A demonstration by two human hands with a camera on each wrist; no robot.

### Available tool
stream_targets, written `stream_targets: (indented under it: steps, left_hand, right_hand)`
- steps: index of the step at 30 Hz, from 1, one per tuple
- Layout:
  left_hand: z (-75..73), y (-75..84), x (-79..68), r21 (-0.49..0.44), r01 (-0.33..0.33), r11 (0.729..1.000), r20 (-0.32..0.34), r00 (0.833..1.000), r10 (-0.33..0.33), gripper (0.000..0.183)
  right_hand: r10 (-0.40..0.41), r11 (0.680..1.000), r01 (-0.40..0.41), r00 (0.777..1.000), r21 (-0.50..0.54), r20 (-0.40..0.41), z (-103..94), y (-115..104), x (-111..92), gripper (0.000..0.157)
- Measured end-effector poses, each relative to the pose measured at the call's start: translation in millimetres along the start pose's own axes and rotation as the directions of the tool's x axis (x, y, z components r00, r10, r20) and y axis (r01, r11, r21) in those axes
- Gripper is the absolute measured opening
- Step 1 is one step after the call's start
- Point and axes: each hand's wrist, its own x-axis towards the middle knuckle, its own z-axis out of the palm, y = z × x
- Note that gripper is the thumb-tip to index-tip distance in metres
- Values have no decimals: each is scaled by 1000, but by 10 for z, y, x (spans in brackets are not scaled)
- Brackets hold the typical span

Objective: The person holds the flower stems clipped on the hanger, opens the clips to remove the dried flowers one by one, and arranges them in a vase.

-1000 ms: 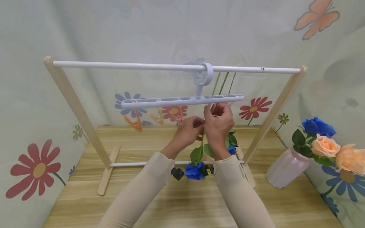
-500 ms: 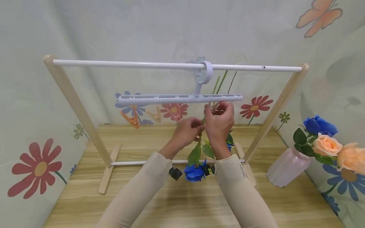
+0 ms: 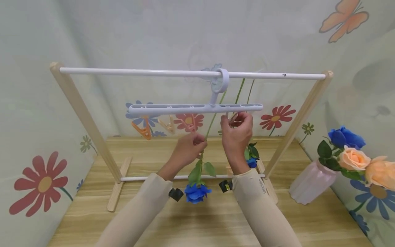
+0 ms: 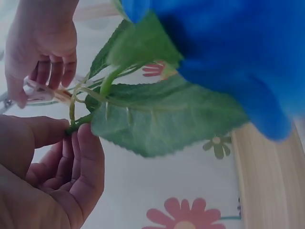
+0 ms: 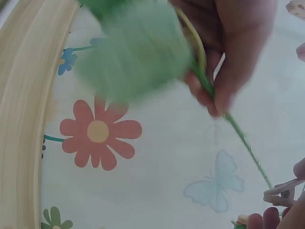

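My left hand [image 3: 186, 151] pinches the green stem [image 3: 211, 122] of an artificial blue rose [image 3: 196, 192], which hangs head down. Its leaves and petals fill much of the left wrist view, where thumb and fingertips meet on the stem [image 4: 76, 125]. To the right, my right hand [image 3: 237, 137] holds a pale clothespin [image 5: 282, 193] under the right half of a white clip hanger [image 3: 176, 110]. In the right wrist view the stem's far end runs close by this clothespin; whether they touch I cannot tell. A second blue rose [image 3: 252, 162] hangs upside down behind my right wrist.
An orange clothespin [image 3: 143, 131], a yellow one [image 3: 167, 125] and a pink one [image 3: 191, 123] dangle from the hanger's left half. The hanger loops over a rack's white bar [image 3: 132, 72]. A pink vase [image 3: 313, 181] with blue and peach roses stands at the right.
My left hand has moved left and slightly down with the blue rose, away from my right hand. The stem now slants up to the right behind the hanger. My right hand stays almost in place.
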Motion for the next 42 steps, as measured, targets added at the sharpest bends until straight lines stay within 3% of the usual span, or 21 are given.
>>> stream_targets:
  steps: [3,7,12,22,26,31,34,37,40,42]
  left_hand:
    - [-118,-76,-115,122,-32,992,-9,999,34,18]
    - [-287,-130,-272,270,-45,962,-2,999,47,19]
    - [-458,-183,-410,361,-38,932,32,999,29,21]
    - [-717,-343,-645,546,-74,835,19,997,76,17]
    - [-759,-361,-707,631,-76,772,7,996,92,17]
    - [-724,-383,-774,752,-101,651,3,989,149,15]
    - [-677,-346,-786,805,-147,575,15,974,228,18]
    - [-624,-284,-777,827,-222,516,34,937,349,26]
    - [-579,-218,-751,832,-284,476,44,889,455,31]
    - [-553,-185,-732,832,-302,466,40,870,492,33]
  right_hand:
    - [2,1000,-2,1000,5,2,4,5,-14,38]
    - [-7,1000,7,1000,1,-13,9,0,-15,39]
    - [-10,1000,10,1000,-9,-16,-11,1,-7,38]
    - [-24,1000,24,1000,-4,0,-27,14,-7,38]
    - [-46,999,46,999,-6,-2,-39,32,-5,37]
    - [-58,998,59,998,-13,18,-71,66,-19,37]
    - [-61,998,61,997,0,54,-103,73,-34,39]
    - [-65,998,65,994,5,93,-145,77,-56,42]
    - [-71,997,73,990,-13,120,-189,74,-91,44]
    - [-84,995,90,987,-41,136,-214,80,-126,43]
